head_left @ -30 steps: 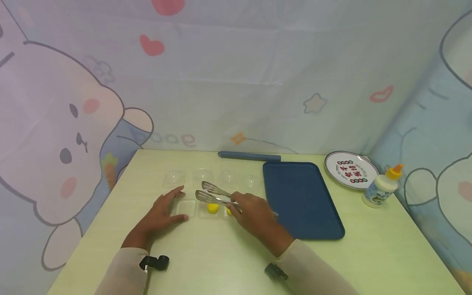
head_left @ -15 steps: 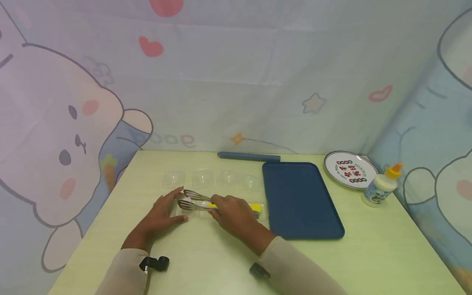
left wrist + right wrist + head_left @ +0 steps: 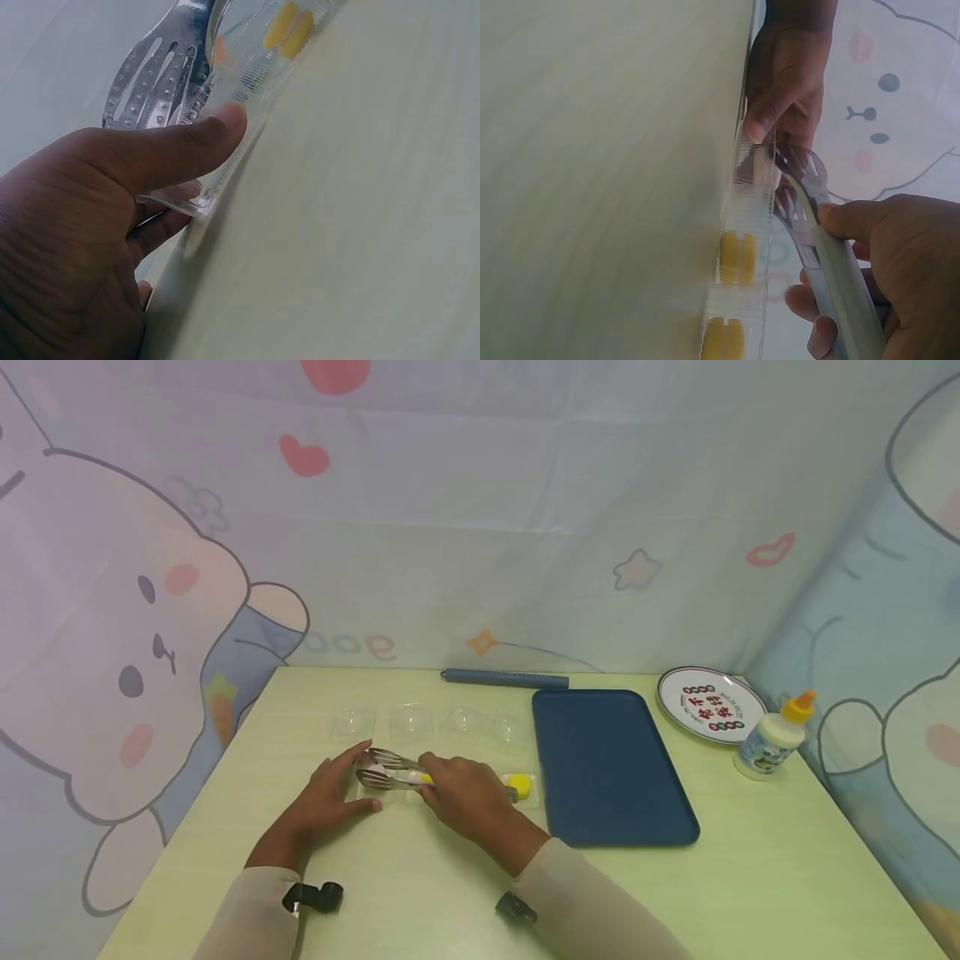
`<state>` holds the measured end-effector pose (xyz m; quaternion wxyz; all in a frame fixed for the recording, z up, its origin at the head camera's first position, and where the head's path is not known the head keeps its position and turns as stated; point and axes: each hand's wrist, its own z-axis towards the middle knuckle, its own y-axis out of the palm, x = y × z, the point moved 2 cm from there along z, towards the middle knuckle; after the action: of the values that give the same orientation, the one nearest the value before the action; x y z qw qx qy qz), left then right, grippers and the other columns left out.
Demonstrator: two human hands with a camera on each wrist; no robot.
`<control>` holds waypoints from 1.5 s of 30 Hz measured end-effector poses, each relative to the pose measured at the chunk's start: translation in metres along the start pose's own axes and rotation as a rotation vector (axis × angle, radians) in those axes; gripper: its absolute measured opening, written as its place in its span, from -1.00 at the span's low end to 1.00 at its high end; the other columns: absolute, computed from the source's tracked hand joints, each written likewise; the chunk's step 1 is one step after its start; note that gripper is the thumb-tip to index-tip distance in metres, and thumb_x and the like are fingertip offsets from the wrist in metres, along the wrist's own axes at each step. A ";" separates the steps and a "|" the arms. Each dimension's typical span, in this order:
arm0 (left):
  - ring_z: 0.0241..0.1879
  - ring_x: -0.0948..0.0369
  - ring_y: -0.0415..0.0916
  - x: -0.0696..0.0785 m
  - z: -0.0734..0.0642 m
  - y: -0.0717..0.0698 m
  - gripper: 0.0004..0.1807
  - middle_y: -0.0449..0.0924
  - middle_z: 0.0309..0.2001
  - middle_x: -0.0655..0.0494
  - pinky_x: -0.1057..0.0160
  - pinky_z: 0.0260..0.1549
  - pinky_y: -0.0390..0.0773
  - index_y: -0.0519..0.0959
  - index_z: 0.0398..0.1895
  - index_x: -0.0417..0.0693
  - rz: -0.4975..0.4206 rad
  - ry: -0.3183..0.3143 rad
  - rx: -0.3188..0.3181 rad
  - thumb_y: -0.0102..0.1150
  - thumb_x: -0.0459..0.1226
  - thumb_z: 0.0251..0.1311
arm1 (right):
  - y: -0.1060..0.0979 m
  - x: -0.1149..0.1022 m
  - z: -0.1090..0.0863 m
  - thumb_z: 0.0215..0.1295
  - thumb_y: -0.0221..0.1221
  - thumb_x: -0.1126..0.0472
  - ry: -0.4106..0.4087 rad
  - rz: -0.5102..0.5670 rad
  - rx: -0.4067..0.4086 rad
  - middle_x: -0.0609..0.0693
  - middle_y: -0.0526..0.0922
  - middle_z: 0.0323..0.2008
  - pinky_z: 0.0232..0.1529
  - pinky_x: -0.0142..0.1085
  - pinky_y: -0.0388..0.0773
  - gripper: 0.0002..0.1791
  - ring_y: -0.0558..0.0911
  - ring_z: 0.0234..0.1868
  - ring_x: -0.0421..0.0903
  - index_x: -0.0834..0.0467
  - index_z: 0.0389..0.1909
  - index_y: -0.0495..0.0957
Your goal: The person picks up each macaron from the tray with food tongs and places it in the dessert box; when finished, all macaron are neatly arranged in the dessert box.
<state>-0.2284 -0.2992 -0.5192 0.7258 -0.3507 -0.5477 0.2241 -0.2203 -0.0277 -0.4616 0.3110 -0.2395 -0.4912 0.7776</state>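
My left hand (image 3: 322, 797) grips the left end of a clear plastic macaron box (image 3: 206, 161), thumb on the near side and fingers at the far side. In the right wrist view, yellow macarons (image 3: 737, 257) stand on edge in its compartments. Another yellow macaron (image 3: 517, 786) shows at the box's right end in the head view. My right hand (image 3: 468, 793) holds metal tongs (image 3: 844, 289), their slotted tips over the left-end compartment beside my left thumb. I cannot tell whether the tips hold anything. The right hand hides the middle of the box.
Behind the box lies its clear domed lid (image 3: 412, 721). A dark blue tray (image 3: 615, 768) is to the right, a long blue-grey bar (image 3: 505, 678) by the back edge. Further right are a printed white plate (image 3: 686, 693) and a white bottle (image 3: 768, 743) with an orange-yellow cap.
My right hand has carried the tongs leftward, from over the middle compartments to the left end, uncovering the yellow macaron at the right end. My left hand keeps its place on the box.
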 end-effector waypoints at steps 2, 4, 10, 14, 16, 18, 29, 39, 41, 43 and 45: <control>0.67 -0.38 0.12 0.000 0.000 0.000 0.10 0.51 0.51 -0.24 -0.55 0.63 -0.18 0.16 0.74 -0.05 -0.008 -0.008 -0.002 0.60 -0.06 0.24 | 0.001 -0.001 0.000 0.51 0.38 -0.04 0.004 -0.004 -0.013 -0.13 0.79 -0.38 -0.56 -0.36 0.43 -0.65 0.64 -0.48 -0.23 0.01 0.14 0.57; 0.68 -0.39 0.10 0.000 -0.001 0.000 0.10 0.48 0.54 -0.25 -0.55 0.63 -0.18 0.16 0.74 -0.03 -0.009 -0.020 -0.003 0.60 -0.05 0.24 | 0.001 -0.002 0.001 0.52 0.37 -0.05 0.009 -0.007 -0.023 -0.13 0.82 -0.33 -0.54 -0.35 0.48 -0.61 0.67 -0.45 -0.22 0.01 0.20 0.56; 0.69 -0.40 0.07 0.001 -0.001 0.000 0.10 0.43 0.57 -0.28 -0.54 0.63 -0.19 0.16 0.75 0.02 -0.017 -0.039 -0.011 0.60 -0.05 0.24 | -0.001 -0.004 0.002 0.52 0.37 -0.05 0.017 -0.018 -0.040 -0.10 0.87 -0.21 -0.47 -0.30 0.62 -0.55 0.76 -0.37 -0.18 0.02 0.28 0.55; 0.68 -0.42 0.06 0.001 -0.001 -0.001 0.08 0.40 0.59 -0.31 -0.56 0.62 -0.19 0.16 0.74 0.03 -0.013 -0.040 -0.012 0.58 -0.05 0.25 | -0.001 -0.005 0.002 0.52 0.37 -0.06 0.014 -0.025 -0.033 -0.08 0.88 -0.18 -0.43 -0.28 0.67 -0.54 0.79 -0.33 -0.17 0.03 0.28 0.55; 0.68 -0.44 0.04 0.002 -0.001 -0.001 0.08 0.38 0.60 -0.32 -0.58 0.61 -0.18 0.16 0.74 0.04 -0.013 -0.042 -0.013 0.58 -0.05 0.26 | 0.000 -0.005 0.002 0.52 0.38 -0.06 0.012 -0.029 -0.029 -0.08 0.88 -0.18 -0.42 -0.28 0.67 -0.55 0.80 -0.32 -0.17 0.04 0.27 0.56; 0.68 -0.45 0.03 0.002 -0.002 -0.001 0.07 0.35 0.62 -0.33 -0.59 0.60 -0.18 0.16 0.74 0.04 -0.011 -0.044 -0.014 0.57 -0.04 0.27 | -0.001 -0.005 0.001 0.52 0.37 -0.06 0.011 -0.031 -0.029 -0.08 0.87 -0.18 -0.41 -0.27 0.68 -0.55 0.80 -0.32 -0.16 0.04 0.27 0.56; 0.65 -0.42 0.14 0.005 -0.002 -0.001 0.06 0.44 0.57 -0.32 -0.56 0.61 -0.15 0.17 0.73 -0.05 0.007 -0.024 -0.003 0.57 -0.08 0.27 | -0.006 0.006 -0.010 0.47 0.42 -0.02 0.040 0.030 0.070 -0.05 0.90 -0.12 -0.38 -0.25 0.73 -0.55 0.86 -0.23 -0.12 0.05 0.25 0.61; 0.55 -0.37 0.34 0.002 0.001 0.001 0.01 0.61 0.38 -0.28 -0.59 0.57 -0.10 0.21 0.68 -0.20 0.017 0.064 0.031 0.56 -0.19 0.26 | -0.020 0.041 -0.032 0.42 0.45 -0.01 0.184 0.127 0.155 0.06 0.89 -0.06 -0.27 -0.08 0.77 -0.51 0.88 -0.15 0.03 0.07 0.28 0.66; 0.54 -0.37 0.35 0.002 0.001 0.001 0.00 0.62 0.37 -0.27 -0.60 0.56 -0.10 0.21 0.68 -0.21 0.012 0.070 0.032 0.55 -0.19 0.26 | -0.023 0.049 -0.037 0.40 0.47 0.00 0.206 0.133 0.177 0.07 0.89 -0.06 -0.25 -0.07 0.77 -0.51 0.87 -0.16 0.04 0.07 0.26 0.67; 0.54 -0.37 0.35 0.002 0.001 0.001 -0.01 0.62 0.36 -0.27 -0.60 0.56 -0.09 0.22 0.67 -0.22 0.014 0.074 0.033 0.55 -0.19 0.26 | -0.025 0.055 -0.043 0.37 0.49 0.03 0.215 0.143 0.196 0.08 0.89 -0.06 -0.23 -0.06 0.78 -0.51 0.87 -0.17 0.04 0.10 0.25 0.68; 0.54 -0.36 0.36 0.003 0.000 0.001 -0.01 0.62 0.37 -0.26 -0.59 0.57 -0.09 0.21 0.68 -0.21 0.020 0.069 0.031 0.54 -0.20 0.27 | -0.026 0.062 -0.048 0.36 0.50 0.03 0.226 0.150 0.213 0.07 0.89 -0.07 -0.25 -0.05 0.77 -0.51 0.87 -0.19 0.05 0.10 0.24 0.68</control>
<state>-0.2279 -0.2963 -0.5183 0.7473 -0.3524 -0.5154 0.2273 -0.2241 0.0543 -0.4611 0.3288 -0.3270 -0.3485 0.8145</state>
